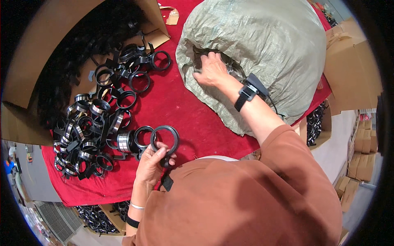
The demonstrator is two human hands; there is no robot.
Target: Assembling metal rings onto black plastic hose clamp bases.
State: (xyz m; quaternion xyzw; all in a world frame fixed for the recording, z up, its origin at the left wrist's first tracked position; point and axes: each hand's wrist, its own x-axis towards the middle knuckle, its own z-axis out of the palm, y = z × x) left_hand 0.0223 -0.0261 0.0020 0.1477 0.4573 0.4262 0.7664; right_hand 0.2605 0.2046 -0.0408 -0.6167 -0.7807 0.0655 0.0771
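Observation:
My left hand point(152, 164) is closed on the stem of a black ring part point(165, 140), whose round end stands up above my fingers. Just beside it, at the near edge of the pile, lie more black ring parts point(125, 141), some with shiny metal bands. My right hand point(212, 70) reaches into the dark opening of a large pale green woven sack point(262, 45). Its thumb shows at the rim, apart from the bent fingers, but the fingertips are hidden inside. Something glossy shows in the opening next to the wrist; I cannot make out what it is.
A red cloth point(180, 106) covers the table. At the left a big cardboard box point(24, 82) lies with its mouth toward the cloth, full of black parts that spill out. Another carton point(353, 65) stands right of the sack. Boxes of black parts point(96, 217) sit below the table edge.

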